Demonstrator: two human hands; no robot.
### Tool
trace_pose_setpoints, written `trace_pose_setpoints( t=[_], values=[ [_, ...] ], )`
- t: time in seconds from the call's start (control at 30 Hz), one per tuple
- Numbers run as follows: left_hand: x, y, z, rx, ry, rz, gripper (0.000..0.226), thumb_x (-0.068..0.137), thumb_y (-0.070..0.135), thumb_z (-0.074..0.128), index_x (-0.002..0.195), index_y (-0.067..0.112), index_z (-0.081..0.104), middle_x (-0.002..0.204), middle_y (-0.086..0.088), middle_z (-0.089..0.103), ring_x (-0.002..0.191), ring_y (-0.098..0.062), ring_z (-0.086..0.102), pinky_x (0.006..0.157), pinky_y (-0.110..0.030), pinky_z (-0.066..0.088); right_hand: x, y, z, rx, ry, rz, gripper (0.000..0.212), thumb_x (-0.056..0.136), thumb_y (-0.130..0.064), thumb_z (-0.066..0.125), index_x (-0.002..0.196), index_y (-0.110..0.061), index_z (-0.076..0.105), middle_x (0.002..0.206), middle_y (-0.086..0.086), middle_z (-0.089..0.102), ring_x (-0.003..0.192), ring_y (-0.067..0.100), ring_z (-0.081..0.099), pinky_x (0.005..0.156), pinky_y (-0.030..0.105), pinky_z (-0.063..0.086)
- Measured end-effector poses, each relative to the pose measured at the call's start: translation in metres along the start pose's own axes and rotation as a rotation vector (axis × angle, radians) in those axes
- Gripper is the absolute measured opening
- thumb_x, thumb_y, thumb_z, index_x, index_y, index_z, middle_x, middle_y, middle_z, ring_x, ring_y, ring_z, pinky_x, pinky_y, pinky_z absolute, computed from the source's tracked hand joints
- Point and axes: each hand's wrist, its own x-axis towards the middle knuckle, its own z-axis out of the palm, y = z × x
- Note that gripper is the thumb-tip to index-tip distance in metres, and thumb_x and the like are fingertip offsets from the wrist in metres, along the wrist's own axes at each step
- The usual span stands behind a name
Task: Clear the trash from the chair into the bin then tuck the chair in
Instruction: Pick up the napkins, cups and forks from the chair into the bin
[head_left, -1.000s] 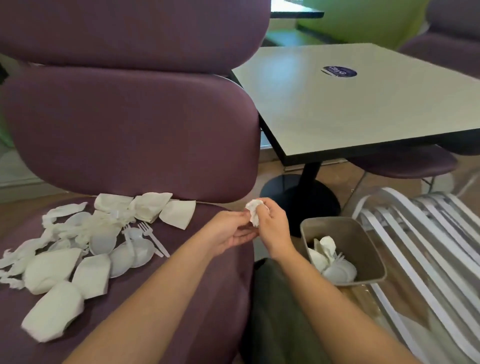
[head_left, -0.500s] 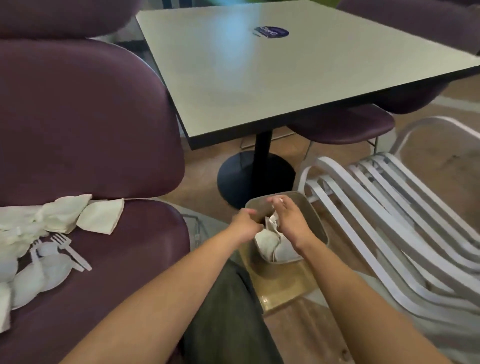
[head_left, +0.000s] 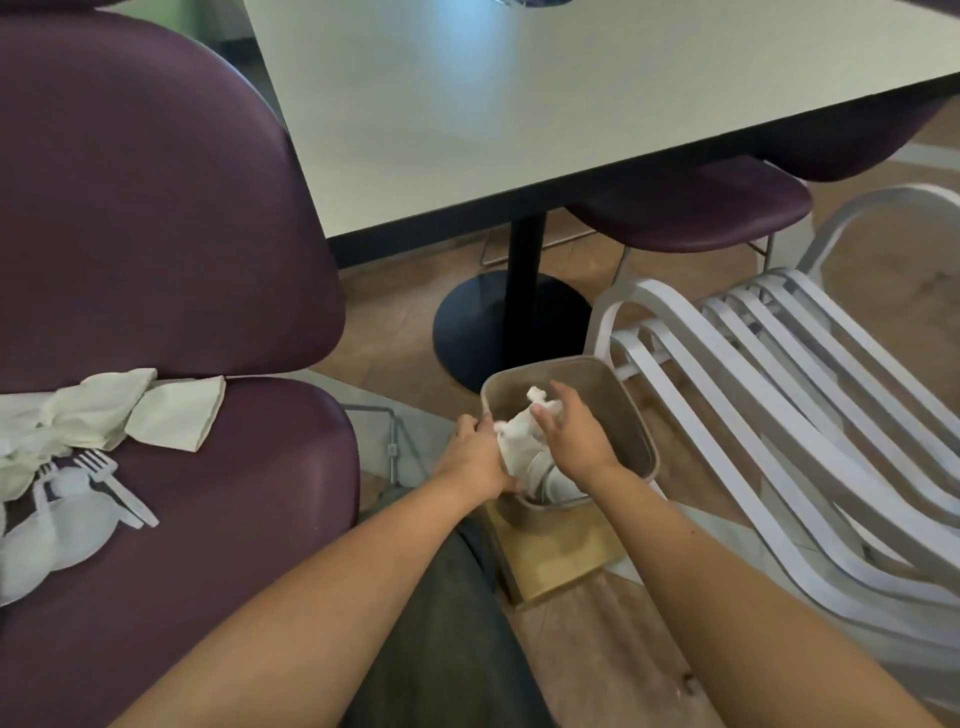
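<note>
A purple chair seat (head_left: 234, 519) on the left still holds trash: folded napkins (head_left: 171, 415), a white plastic fork (head_left: 111, 483) and several white plastic pieces (head_left: 57, 530). The tan bin (head_left: 623, 395) stands on the floor to its right, with a crumpled white napkin (head_left: 522, 434) on top of other white trash. My right hand (head_left: 569, 436) hovers over the bin with its fingers spread, just above the napkin. My left hand (head_left: 475, 457) is at the bin's left rim, and its fingertips are hidden inside.
A pale square table (head_left: 519, 104) on a black pedestal base (head_left: 509, 322) stands behind the bin. A white slatted chair (head_left: 779, 389) lies close on the right. Another purple seat (head_left: 691, 213) sits under the table. The bin rests on a wooden block (head_left: 556, 556).
Both hands carried the crumpled napkin from over the chair seat to the bin. The right hand has since spread open and the napkin lies in the bin. My view swung right and down.
</note>
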Motion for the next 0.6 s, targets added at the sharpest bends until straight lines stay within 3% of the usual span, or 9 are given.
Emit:
trace_pose_setpoints(
  t=[0.07,0.13,0.3,0.43,0.6],
  values=[
    [-0.001,-0.002,-0.007,-0.052,0.026,0.017,0.071,0.084,0.032,0.071,0.145,0.024,0.036,0.138,-0.005,0.042,0.122,-0.026,0.049,0.098,-0.037,0.046,0.001,0.002,0.004,-0.119,-0.050,0.028,0.051,0.102,-0.042,0.036,0.150,-0.026,0.028,0.158,0.001,0.028,0.143,0.026,0.030,0.115,0.050,0.030],
    [-0.005,-0.005,-0.016,-0.135,0.065,0.015,0.053,0.093,0.025,0.060,0.143,0.023,0.043,0.140,-0.004,0.048,0.123,-0.025,0.051,0.100,-0.036,0.044,0.000,-0.002,0.004,-0.153,-0.049,0.027,0.049,0.103,-0.036,0.038,0.149,-0.023,0.032,0.158,0.001,0.028,0.145,0.025,0.028,0.117,0.050,0.027],
    [-0.018,-0.027,-0.048,-0.325,0.140,-0.001,0.048,0.098,0.014,0.051,0.144,0.023,0.043,0.140,0.001,0.051,0.127,-0.018,0.049,0.108,-0.036,0.040,-0.012,-0.047,0.014,-0.143,-0.064,-0.086,0.041,0.101,-0.022,0.045,0.142,-0.015,0.046,0.142,0.007,0.051,0.130,0.025,0.047,0.108,0.036,0.037],
    [-0.039,-0.054,-0.080,-0.349,0.288,0.006,0.038,0.097,0.018,0.050,0.134,0.028,0.054,0.130,0.005,0.059,0.116,-0.014,0.056,0.100,-0.037,0.047,-0.027,-0.098,0.043,-0.145,-0.156,-0.225,0.041,0.100,-0.023,0.046,0.141,-0.018,0.047,0.142,0.004,0.052,0.128,0.022,0.050,0.102,0.034,0.040],
    [-0.076,-0.117,-0.123,-0.329,0.464,-0.071,0.031,0.091,0.018,0.052,0.117,0.031,0.064,0.117,0.008,0.066,0.106,-0.012,0.063,0.094,-0.034,0.050,-0.052,-0.154,0.097,-0.117,-0.243,-0.345,0.031,0.098,-0.023,0.051,0.127,-0.018,0.059,0.125,0.001,0.063,0.110,0.017,0.059,0.087,0.025,0.044]
  ],
)
